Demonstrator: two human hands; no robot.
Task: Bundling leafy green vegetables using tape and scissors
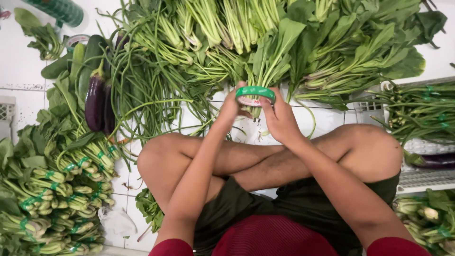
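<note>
Crossed bare legs [265, 161] are seen closest, just beneath both hands. A green tape roll [255, 93] is gripped between the left hand [231, 108] and the right hand [279, 118], fingers of each closed on its rim. Directly behind the roll, a bunch of leafy greens [272, 57] is pressed against it. Purple eggplants [96, 97] lie well left of the left hand; taped bundles [71, 189] are stacked nearer, lower left.

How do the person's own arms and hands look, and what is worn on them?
Both arms are bare from the upper arm down. Short dark red sleeves end above the elbows. The left hand and right hand wear no gloves. No ring, watch or bracelet shows on the wrists or fingers. The forearms are slim and carry no visible markings.
</note>
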